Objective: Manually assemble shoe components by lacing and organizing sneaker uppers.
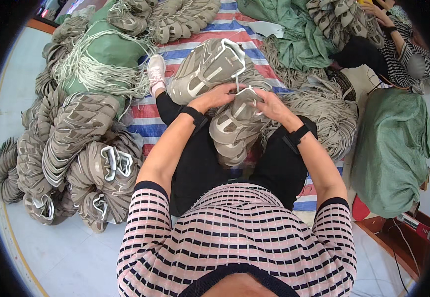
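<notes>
Between my knees hangs a stack of grey-beige shoe uppers [229,127], its topmost one raised toward me. My right hand [273,105] is closed on the right edge of that upper's white-lined collar. At the opposite edge, the fingers of my left hand [218,96] are closed too, pinching around the collar; their tips are partly hidden. A thin pale lace [238,82] stands up beside my left fingertips, toward a second stack of shoe uppers [207,67] lying just beyond. Both my wrists carry black bands.
Bundled shoe uppers [79,133] pile up at my left. Pale laces [93,64] drape over a green sack there; more laces [324,119] lie heaped by my right knee. A striped sheet [145,119] covers the floor. A green sack [393,148] and another person [405,52] are at right.
</notes>
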Available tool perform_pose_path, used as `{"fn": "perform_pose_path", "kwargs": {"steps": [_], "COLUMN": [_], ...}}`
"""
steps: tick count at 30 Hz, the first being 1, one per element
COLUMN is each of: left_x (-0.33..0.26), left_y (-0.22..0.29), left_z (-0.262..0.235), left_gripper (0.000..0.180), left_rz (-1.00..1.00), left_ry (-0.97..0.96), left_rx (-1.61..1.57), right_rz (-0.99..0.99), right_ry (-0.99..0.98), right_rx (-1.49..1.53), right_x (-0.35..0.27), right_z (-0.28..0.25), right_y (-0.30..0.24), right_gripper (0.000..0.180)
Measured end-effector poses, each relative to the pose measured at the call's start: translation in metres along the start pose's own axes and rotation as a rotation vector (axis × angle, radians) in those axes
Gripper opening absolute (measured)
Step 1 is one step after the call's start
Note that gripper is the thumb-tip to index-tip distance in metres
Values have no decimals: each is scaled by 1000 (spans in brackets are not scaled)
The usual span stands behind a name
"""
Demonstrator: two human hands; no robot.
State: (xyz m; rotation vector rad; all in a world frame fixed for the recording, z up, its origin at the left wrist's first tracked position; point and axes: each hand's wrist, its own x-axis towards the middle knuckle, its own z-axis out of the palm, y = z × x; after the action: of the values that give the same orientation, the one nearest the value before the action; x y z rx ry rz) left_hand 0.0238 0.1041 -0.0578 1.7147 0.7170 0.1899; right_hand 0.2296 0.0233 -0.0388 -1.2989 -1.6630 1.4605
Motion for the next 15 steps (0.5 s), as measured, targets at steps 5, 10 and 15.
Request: {"fn": "perform_pose_path", "kwargs": {"steps": [5,10,15], "left_x": [0,2,-12], "left_y": [-34,-9,14], "left_z": [4,15,3], "left_gripper": [48,53,54], "left_rz": [233,76,-41], "left_ry": [47,35,121], "left_rx": [355,313,415], "right_rz": [-31,82,92], "right_ry": [79,19,12], "right_rx": [47,-54,-153], "right_x": [2,-6,-9], "right_z": [14,7,11], "right_y": [-8,4,10], "right_gripper": [37,47,49]}}
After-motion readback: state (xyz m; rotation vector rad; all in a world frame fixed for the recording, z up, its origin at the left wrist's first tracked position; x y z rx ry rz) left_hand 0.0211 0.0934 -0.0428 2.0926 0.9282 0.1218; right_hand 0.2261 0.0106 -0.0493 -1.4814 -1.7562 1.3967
